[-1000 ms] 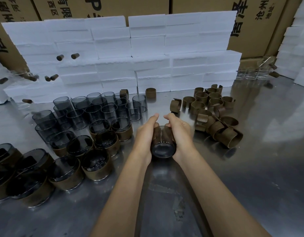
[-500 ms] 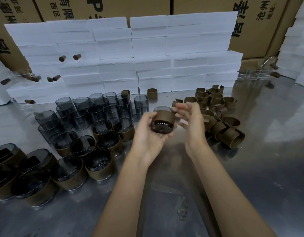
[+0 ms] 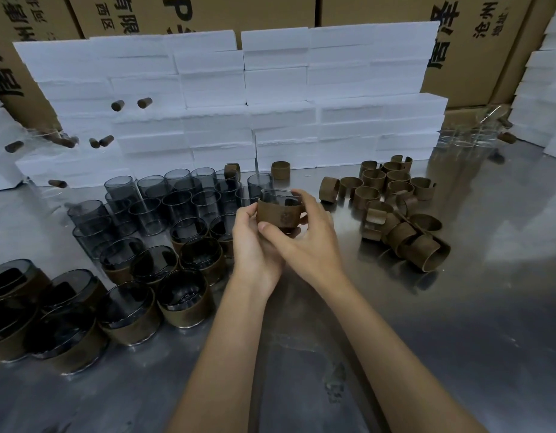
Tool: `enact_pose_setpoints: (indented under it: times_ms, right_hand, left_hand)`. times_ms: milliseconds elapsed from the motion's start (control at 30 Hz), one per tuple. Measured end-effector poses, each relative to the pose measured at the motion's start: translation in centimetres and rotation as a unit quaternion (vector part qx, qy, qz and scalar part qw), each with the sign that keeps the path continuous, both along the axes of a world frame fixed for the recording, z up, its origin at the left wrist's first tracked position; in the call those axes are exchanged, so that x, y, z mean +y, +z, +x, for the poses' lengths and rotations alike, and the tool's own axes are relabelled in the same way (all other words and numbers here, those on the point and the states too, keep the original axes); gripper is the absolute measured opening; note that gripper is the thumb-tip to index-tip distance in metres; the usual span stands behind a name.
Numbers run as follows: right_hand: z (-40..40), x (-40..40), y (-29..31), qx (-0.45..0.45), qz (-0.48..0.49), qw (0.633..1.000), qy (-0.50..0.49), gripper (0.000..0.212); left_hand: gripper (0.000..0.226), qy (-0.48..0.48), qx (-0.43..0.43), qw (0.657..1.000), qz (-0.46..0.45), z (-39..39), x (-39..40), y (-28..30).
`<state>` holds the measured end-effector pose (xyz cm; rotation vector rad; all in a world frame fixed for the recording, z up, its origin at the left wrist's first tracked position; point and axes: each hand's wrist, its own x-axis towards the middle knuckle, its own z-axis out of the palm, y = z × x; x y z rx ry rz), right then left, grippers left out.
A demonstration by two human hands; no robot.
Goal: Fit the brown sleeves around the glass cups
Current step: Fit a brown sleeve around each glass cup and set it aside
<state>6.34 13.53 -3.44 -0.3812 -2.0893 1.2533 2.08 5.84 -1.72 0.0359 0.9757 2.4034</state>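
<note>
Above the table: both hands raised at centre over the shiny metal tabletop point(image 3: 457, 323).
Left hand point(image 3: 254, 245): fingers curled round the held cup from the left and below.
Right hand point(image 3: 307, 242): thumb on the sleeve's front, fingers wrapped behind.
Held cup: smoky glass cup with a brown sleeve round it point(image 3: 279, 210), upright, off the table.
Near left: sleeved glass cups point(image 3: 186, 303) standing grouped.
Middle left: bare smoky glass cups point(image 3: 176, 198) clustered.
Right: loose brown sleeves point(image 3: 398, 220) heaped.
Far: white foam blocks point(image 3: 270, 98) stacked before cardboard cartons point(image 3: 254, 10).
</note>
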Motion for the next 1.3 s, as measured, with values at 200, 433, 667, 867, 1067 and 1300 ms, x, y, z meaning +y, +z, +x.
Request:
enact_pose_setpoints:
  times_ms: [200, 433, 667, 867, 1067, 1300]
  right_hand:
    - [-0.3, 0.8, -0.2, -0.001, -0.01, 1.0, -0.028, 0.085]
    - [-0.4, 1.1, -1.0, -0.039, 0.015, 0.999, -0.027, 0.078]
    - [-0.7, 1.0, -2.3, -0.143, 0.053, 0.988, -0.011, 0.067]
    - [-0.5, 0.5, -2.3, -0.175, 0.074, 0.982, 0.01, 0.06]
    - [-0.4, 0.1, -1.9, -0.174, 0.078, 0.979, 0.076, 0.07]
    - [-0.5, -0.4, -1.2, -0.149, -0.057, 0.98, 0.12, 0.075]
  left_hand:
    - [0.048, 0.003, 0.03, 0.996, -0.08, 0.3, 0.7, 0.0]
    - [0.042, 0.053, 0.069, 0.987, -0.138, 0.0, 0.4, -0.4]
    - [0.034, 0.117, 0.224, 0.91, -0.33, -0.5, 0.6, -1.0]
    - [0.041, 0.14, 0.308, 0.839, -0.425, -0.2, 0.8, -1.2]
    - [0.034, 0.22, 0.372, 0.805, -0.407, 0.2, 0.1, -0.5]
    - [0.027, 0.304, 0.337, 0.825, -0.338, -0.2, -1.6, 0.7]
